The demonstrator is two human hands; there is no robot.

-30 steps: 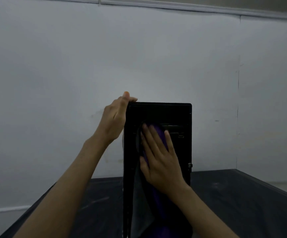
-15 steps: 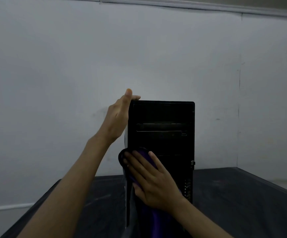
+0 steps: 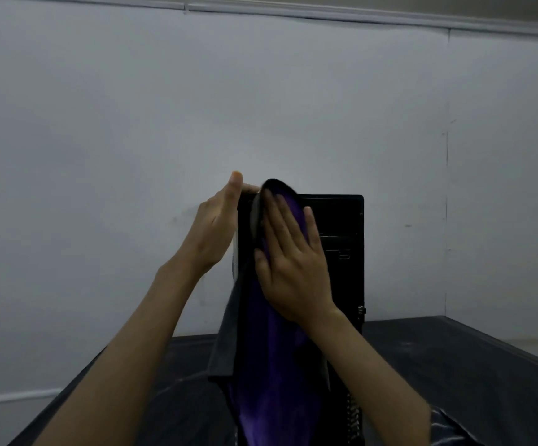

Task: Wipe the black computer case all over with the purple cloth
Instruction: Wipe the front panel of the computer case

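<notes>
Wall: a pale grey wall [image 3: 100, 156] fills most of the frame, with a trim strip [image 3: 325, 12] along the top and a light strip [image 3: 13, 397] low at the left.
Table: a dark, slightly glossy tabletop [image 3: 438, 358] runs across the lower part of the frame, up to the wall.
My left hand: my left hand [image 3: 216, 230], left of centre, lies flat against the upper left side of the case. Its fingers are straight, the thumb points up and a fingertip shows over the top corner.
Purple cloth: the purple cloth [image 3: 277, 365] hangs down the front of the case to the bottom of the frame. Its grey underside shows along its left border, and its top fold rises just above the case's top edge.
My right hand: my right hand [image 3: 293, 268] is spread flat, fingers straight, pressing the cloth onto the upper left of the front panel.
Black computer case: the black computer case [image 3: 341, 220] stands upright on the table at centre, front panel towards me, with its drive slots showing to the right of my fingers.
Edges: the table's right edge runs diagonally towards lower right, and a vertical wall seam [image 3: 447, 188] stands above its far corner.
Open room: tabletop shows on both sides of the case, the wider stretch at right.
</notes>
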